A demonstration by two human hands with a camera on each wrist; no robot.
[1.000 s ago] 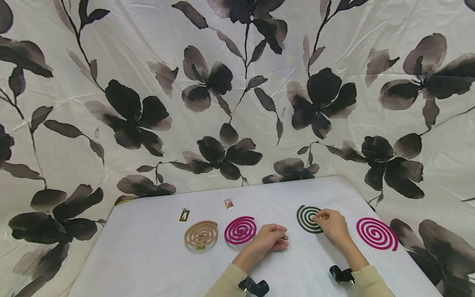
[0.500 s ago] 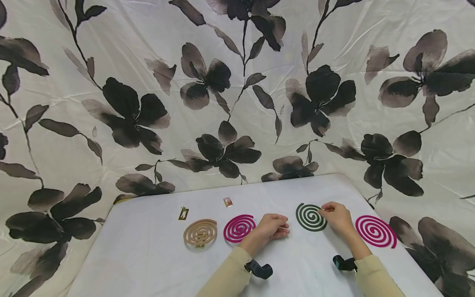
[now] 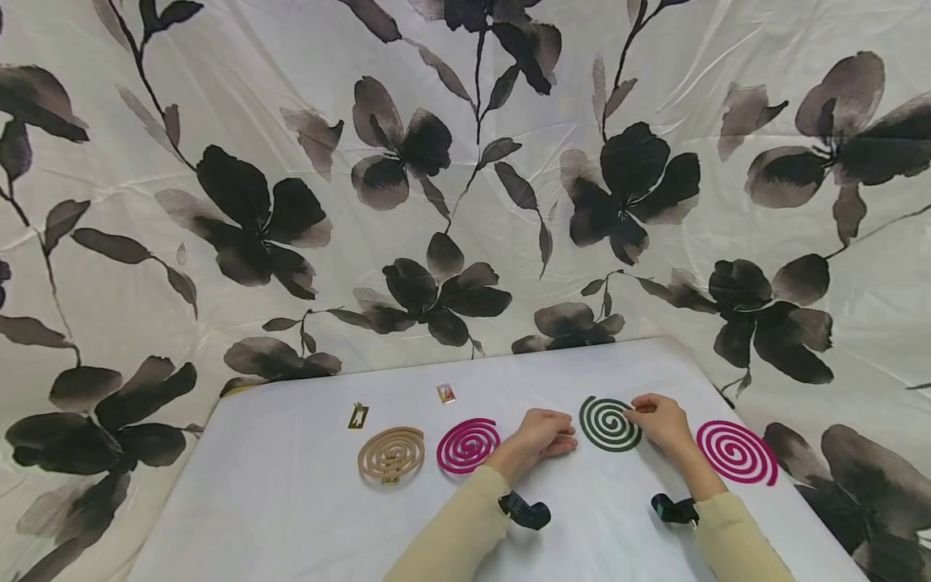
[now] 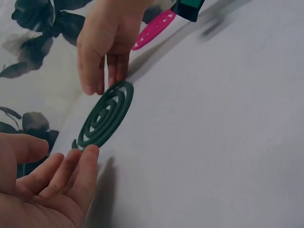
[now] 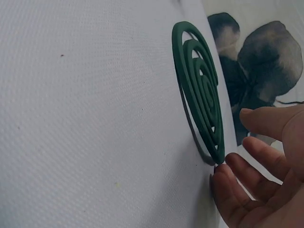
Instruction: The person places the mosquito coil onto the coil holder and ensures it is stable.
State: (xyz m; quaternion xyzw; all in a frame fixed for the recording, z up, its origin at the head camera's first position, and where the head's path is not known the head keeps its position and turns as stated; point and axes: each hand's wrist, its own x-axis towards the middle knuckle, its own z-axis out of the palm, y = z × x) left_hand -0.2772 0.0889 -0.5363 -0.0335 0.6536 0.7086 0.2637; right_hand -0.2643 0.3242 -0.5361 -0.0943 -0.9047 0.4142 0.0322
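Note:
A green mosquito coil (image 3: 611, 425) lies on the white table between the two hands. My left hand (image 3: 540, 440) is just left of it, fingers extended and holding nothing. From the left wrist view, the left fingertips (image 4: 90, 153) appear close by the near edge of the green coil (image 4: 105, 115); whether they touch is unclear. At the coil's right side is my right hand (image 3: 663, 424). Its thumb (image 5: 259, 122) stands apart from the fingers in the right wrist view, and the fingertips are close against the coil's lower end (image 5: 216, 152), without a visible grip.
A magenta coil (image 3: 736, 453) lies near the table's right edge. Left of the left hand are another magenta coil (image 3: 468, 446) and a beige coil (image 3: 390, 455). Behind them lie a small printed packet (image 3: 446, 394) and a gold metal piece (image 3: 358, 416). Floral cloth (image 3: 509, 242) hangs behind.
My right hand has drawn back from over the green coil to its right edge. My left hand has shifted right, closer to the coil. The view has tilted slightly.

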